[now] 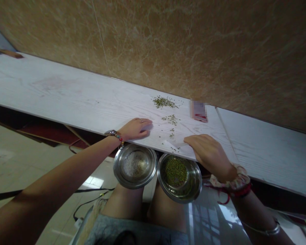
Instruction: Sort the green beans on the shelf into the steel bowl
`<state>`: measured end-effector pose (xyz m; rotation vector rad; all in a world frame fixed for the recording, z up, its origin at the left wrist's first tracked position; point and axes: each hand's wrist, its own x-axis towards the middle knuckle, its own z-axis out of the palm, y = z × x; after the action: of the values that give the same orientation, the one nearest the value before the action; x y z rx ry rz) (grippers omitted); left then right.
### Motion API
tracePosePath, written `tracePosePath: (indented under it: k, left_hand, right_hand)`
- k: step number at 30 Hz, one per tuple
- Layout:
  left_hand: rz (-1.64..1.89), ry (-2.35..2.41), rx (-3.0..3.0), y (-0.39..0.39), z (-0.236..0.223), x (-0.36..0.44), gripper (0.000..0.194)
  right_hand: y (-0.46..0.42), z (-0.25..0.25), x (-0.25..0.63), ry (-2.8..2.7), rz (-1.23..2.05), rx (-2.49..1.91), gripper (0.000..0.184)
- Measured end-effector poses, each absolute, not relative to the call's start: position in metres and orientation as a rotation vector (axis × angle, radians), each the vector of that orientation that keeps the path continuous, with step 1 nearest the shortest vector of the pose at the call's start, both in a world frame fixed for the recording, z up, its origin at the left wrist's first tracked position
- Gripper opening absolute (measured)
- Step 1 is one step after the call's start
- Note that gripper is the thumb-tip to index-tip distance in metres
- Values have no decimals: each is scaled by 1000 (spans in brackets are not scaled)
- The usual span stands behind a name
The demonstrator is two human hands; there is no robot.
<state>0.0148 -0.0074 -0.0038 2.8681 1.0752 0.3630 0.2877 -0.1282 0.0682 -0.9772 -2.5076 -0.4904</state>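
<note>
My left hand lies flat on the white board with its fingers stretched out, left of the scattered mung beans. My right hand is closed in a pinch on a thin white piece, perhaps paper, low over the board's front edge. A heap of green mung beans lies near the wall, with smaller patches trailing towards me. Below the edge, a steel bowl of mung beans rests on my right leg. Left of it, touching or nearly so, another steel bowl has white rice-like grains in it.
A narrow white wood-grain board runs along a brown marbled wall. A phone-like object, partly blurred out, sits at the wall side on the right. A brown item lies far left. Cables trail over the tiled floor.
</note>
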Motion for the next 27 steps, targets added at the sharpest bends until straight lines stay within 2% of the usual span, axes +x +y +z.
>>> tracePosePath:
  k: [12, 27]
  left_hand:
    - [396, 1053, 2868, -5, -4, 10, 38]
    - [390, 1064, 2885, -6, -5, 11, 38]
  right_hand:
    - [-140, 69, 301, -2424, -496, -1030, 36]
    - [-131, 54, 303, -2342, -571, -1134, 25]
